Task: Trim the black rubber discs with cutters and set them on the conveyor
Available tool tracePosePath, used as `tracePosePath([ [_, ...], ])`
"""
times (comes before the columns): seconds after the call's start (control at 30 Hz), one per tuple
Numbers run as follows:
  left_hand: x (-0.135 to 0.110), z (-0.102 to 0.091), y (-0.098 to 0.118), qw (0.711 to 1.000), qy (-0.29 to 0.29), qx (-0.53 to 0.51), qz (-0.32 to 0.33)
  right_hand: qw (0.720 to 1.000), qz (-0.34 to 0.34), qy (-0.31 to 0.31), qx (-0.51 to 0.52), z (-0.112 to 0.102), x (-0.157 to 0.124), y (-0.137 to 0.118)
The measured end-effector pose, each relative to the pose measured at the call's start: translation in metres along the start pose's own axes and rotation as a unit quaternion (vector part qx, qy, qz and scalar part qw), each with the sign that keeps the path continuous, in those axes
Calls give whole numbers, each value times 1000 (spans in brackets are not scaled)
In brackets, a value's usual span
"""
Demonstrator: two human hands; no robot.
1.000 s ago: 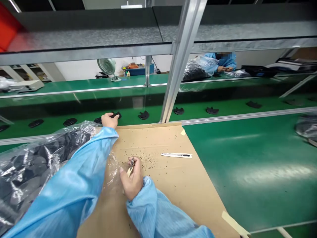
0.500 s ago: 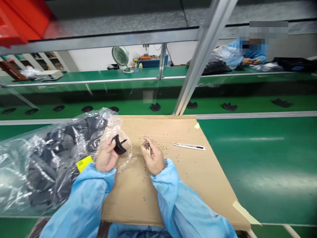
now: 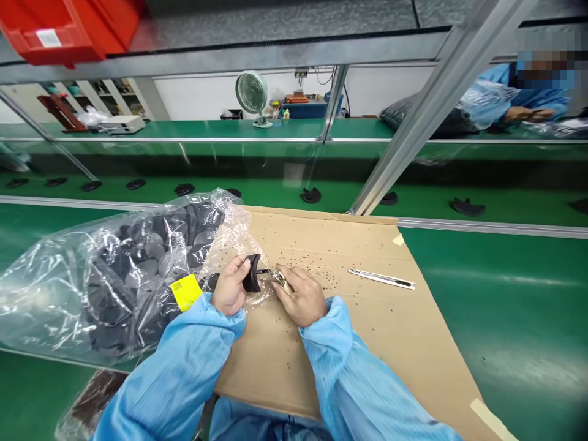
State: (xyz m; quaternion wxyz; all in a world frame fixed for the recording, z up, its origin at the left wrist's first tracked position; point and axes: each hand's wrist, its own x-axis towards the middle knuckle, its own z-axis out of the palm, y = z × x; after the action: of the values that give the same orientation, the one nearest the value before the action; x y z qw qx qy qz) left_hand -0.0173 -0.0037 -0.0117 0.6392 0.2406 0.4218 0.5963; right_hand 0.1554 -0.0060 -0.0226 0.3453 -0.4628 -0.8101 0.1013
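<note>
My left hand (image 3: 229,289) is closed on a curved black plastic part (image 3: 251,274), whose thin stem points right. My right hand (image 3: 302,294) is closed around small nippers (image 3: 281,278) with metal jaws and a pale handle, mostly covered by my fingers. The jaws meet the stem's end; whether they are closed on it I cannot tell. Both hands are above a brown cardboard sheet (image 3: 271,373) strewn with tiny dark bits. Left of my left hand lies a clear plastic bag (image 3: 59,269) full of dark rounded parts, a yellow label (image 3: 186,292) on it.
A slim utility knife (image 3: 381,279) lies on the cardboard to the right. Behind it, several black parts, one being this piece (image 3: 311,195), sit along a green strip. A slanted metal post (image 3: 404,116) rises beyond the cardboard. Another person's hands (image 3: 528,114) are at the back right.
My hands have come together: the nippers, earlier apart from the black part, are now at its stem. The whole view has shifted, so the surroundings appear further right.
</note>
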Motion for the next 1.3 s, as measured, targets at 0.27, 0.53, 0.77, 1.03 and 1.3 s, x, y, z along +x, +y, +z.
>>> tracePosePath([
  [0.27, 1, 0, 0, 1000, -4, 12, 18, 998, 22, -55, -30, -2, -1, -1],
  [0.53, -1, 1, 6, 999, -30, 7, 38, 995, 73, -39, 61, -3, 1, -2],
  [0.77, 9, -9, 8, 998, -14, -61, 2, 990, 87, 32, 110, -4, 0, -3],
  [1.03, 8, -12, 7, 991, -76, -61, -92, 993, 30, -35, 106, -2, -3, -10],
  [1.3, 5, -9, 9, 988, -74, -35, -130, 992, 0, -92, 89, 0, -4, -12],
])
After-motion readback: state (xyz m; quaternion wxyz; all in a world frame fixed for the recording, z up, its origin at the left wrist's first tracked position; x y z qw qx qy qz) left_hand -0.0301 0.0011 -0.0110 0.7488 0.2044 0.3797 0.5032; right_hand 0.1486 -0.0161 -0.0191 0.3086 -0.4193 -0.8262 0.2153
